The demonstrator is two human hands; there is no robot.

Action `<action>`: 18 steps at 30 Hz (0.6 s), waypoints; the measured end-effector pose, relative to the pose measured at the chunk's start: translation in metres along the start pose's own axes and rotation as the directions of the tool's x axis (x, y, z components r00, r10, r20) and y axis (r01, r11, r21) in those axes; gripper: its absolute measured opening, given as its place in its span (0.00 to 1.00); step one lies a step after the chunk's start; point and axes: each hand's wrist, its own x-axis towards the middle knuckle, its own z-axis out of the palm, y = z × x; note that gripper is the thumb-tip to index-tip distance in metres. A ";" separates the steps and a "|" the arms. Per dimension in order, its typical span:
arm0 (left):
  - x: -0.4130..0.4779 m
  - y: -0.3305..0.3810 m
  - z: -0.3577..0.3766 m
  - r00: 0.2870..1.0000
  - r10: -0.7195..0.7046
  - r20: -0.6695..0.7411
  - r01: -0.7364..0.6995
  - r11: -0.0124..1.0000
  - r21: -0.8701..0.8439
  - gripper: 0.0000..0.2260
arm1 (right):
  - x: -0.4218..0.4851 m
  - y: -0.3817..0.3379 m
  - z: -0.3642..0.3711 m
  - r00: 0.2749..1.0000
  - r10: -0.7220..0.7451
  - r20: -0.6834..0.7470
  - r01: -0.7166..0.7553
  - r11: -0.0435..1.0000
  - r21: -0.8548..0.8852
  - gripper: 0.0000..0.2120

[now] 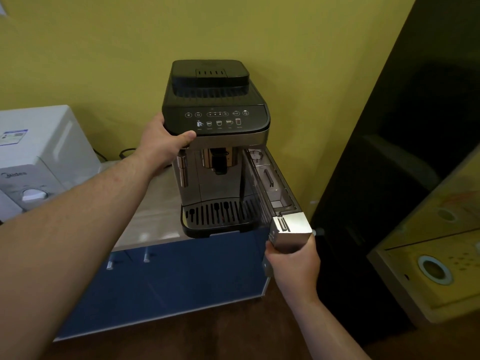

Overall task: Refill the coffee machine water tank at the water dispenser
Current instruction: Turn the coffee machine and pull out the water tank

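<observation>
L hand (pixel 161 141) grips machine (pixel 215 126) top-left corner; R hand (pixel 293 261) grips tank (pixel 275 196) front, slid partway out on right.

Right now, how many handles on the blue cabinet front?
2: one handle, another beside it, under the top edge, left of the coffee machine. The left forearm may hide more.

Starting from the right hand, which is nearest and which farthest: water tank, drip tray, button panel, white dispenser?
1. Water tank: gripped by the right hand itself.
2. Drip tray: just to the left, low down.
3. Button panel: higher, up and left.
4. White dispenser: far left.
</observation>
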 end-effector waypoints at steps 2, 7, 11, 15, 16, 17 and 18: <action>0.000 0.000 0.000 1.000 -0.003 0.012 0.003 1.000 -0.030 0.25 | -0.008 0.002 -0.007 1.000 -0.009 -0.007 0.009 1.000 -0.012 0.27; -0.002 -0.001 0.003 0.999 -0.029 0.023 0.031 0.997 -0.071 0.27 | -0.026 0.006 -0.025 0.999 -0.009 -0.043 0.007 0.999 -0.044 0.27; -0.033 0.015 0.011 0.994 -0.018 -0.103 0.012 0.998 -0.055 0.27 | -0.041 0.010 -0.038 0.998 -0.005 -0.062 0.001 0.997 -0.076 0.27; -0.114 0.039 0.053 0.992 0.027 -0.121 -0.023 0.999 0.037 0.10 | -0.054 0.007 -0.053 0.995 -0.003 -0.098 -0.006 0.996 -0.092 0.26; -0.136 0.044 0.069 1.000 0.000 -0.004 0.000 1.000 0.019 0.09 | -0.057 0.006 -0.056 0.995 -0.013 -0.104 0.003 0.995 -0.099 0.25; -0.155 0.046 0.085 0.992 -0.029 0.120 0.030 1.000 -0.002 0.11 | -0.060 0.005 -0.060 0.994 -0.025 -0.106 0.014 0.995 -0.100 0.25; -0.169 0.048 0.099 0.975 -0.050 0.216 0.056 0.998 -0.022 0.12 | -0.063 0.002 -0.064 0.994 -0.041 -0.106 0.030 0.995 -0.098 0.27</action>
